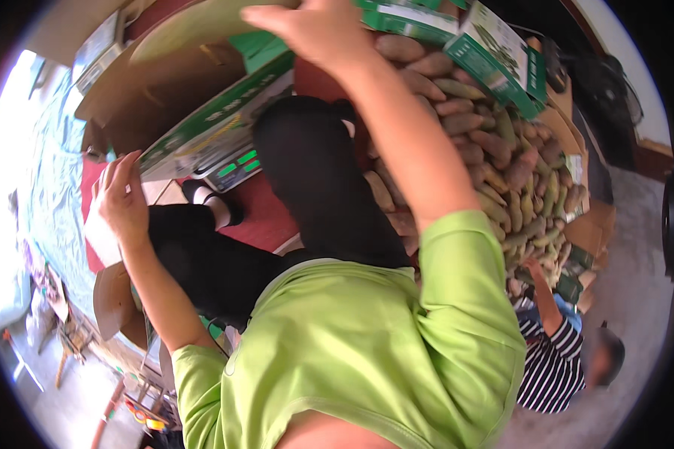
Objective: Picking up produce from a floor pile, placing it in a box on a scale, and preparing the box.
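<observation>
The head view looks steeply down from close above the near green shirt (337, 329), its wide fisheye taking in the left hand (122, 202), the far right hand (322, 34) and tubers (518, 173) to the right.

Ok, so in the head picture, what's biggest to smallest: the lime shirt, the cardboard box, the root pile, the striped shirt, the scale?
1. Lime shirt, nearest the camera.
2. Cardboard box and root pile: too alike to rank.
3. Striped shirt.
4. Scale, counting only what shows.
</observation>
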`<move>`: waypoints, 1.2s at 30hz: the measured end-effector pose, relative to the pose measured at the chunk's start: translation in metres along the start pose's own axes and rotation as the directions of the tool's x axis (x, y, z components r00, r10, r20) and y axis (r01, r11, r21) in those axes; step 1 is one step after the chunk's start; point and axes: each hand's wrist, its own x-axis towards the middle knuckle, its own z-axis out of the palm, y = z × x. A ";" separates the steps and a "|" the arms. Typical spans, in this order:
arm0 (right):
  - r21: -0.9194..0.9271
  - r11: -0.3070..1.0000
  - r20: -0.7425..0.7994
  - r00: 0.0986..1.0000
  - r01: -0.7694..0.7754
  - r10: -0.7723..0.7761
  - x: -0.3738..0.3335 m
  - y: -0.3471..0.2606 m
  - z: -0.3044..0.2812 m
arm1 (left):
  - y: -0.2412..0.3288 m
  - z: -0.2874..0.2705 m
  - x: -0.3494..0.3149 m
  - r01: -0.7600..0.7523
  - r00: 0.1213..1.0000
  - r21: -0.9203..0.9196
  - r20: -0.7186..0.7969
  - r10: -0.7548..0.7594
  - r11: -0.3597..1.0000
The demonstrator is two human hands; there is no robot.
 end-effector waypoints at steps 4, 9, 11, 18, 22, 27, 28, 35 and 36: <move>0.111 0.994 -0.086 0.996 -0.023 0.032 -0.015 0.030 0.013 | -0.008 0.007 -0.003 -0.036 0.999 -0.024 -0.008 0.036 0.999; 0.158 0.938 -0.245 0.908 -0.309 0.340 -0.087 0.115 -0.047 | -0.010 0.003 -0.003 -0.018 1.000 -0.017 0.010 0.018 1.000; 0.195 0.812 -0.254 0.771 -0.550 0.583 -0.126 0.134 -0.084 | -0.010 0.004 -0.002 -0.078 0.997 0.000 -0.001 0.078 0.997; -0.529 0.346 -0.394 0.585 -0.775 0.709 -0.329 0.262 -0.211 | -0.010 0.013 0.000 -0.077 0.997 0.042 -0.011 0.077 0.996; -0.733 -0.081 -0.433 0.372 -0.675 0.821 -0.377 0.263 -0.246 | -0.017 0.014 -0.002 -0.120 0.992 0.076 -0.031 0.123 0.990; -0.855 -0.284 -0.347 0.070 -0.434 0.935 -0.376 0.250 -0.258 | -0.020 0.018 -0.004 -0.089 0.995 0.102 -0.024 0.092 0.991; -0.862 -0.274 -0.335 0.072 -0.427 0.940 -0.381 0.256 -0.258 | -0.021 0.018 -0.004 -0.079 0.996 0.131 -0.027 0.084 0.988; -0.971 -0.190 -0.215 0.192 -0.143 0.957 -0.400 0.273 -0.269 | -0.026 0.021 -0.005 -0.094 0.995 0.131 -0.020 0.097 0.987; -0.975 -0.200 -0.213 0.168 -0.095 0.962 -0.397 0.272 -0.270 | -0.029 0.021 -0.006 -0.092 0.995 0.136 -0.018 0.095 0.986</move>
